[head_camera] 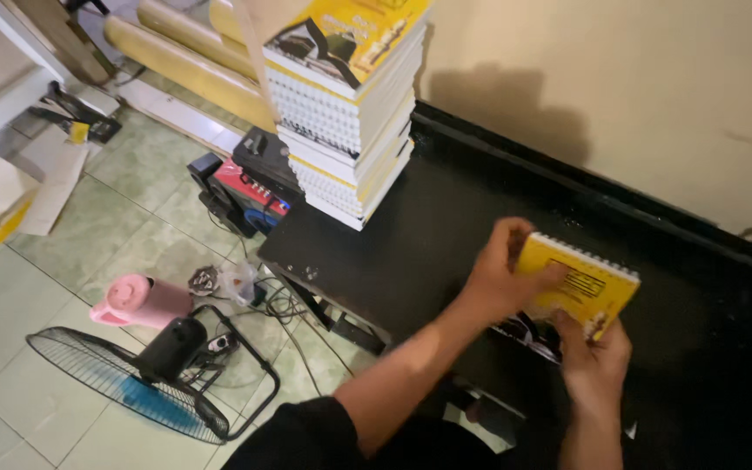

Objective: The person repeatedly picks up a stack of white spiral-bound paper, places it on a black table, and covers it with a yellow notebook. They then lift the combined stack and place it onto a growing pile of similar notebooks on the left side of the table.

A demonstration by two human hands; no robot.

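While both grip it, the left hand (500, 280) and right hand (592, 357) steady the yellow spiral-bound booklet (583, 285) flat against the black bench (411, 244).

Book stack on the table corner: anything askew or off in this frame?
Yes. The stack of spiral-bound books sits at the black table corner, its layers offset rather than flush. On the floor, a fan lies flat. Both hands, left hand and right hand, hold one yellow book.
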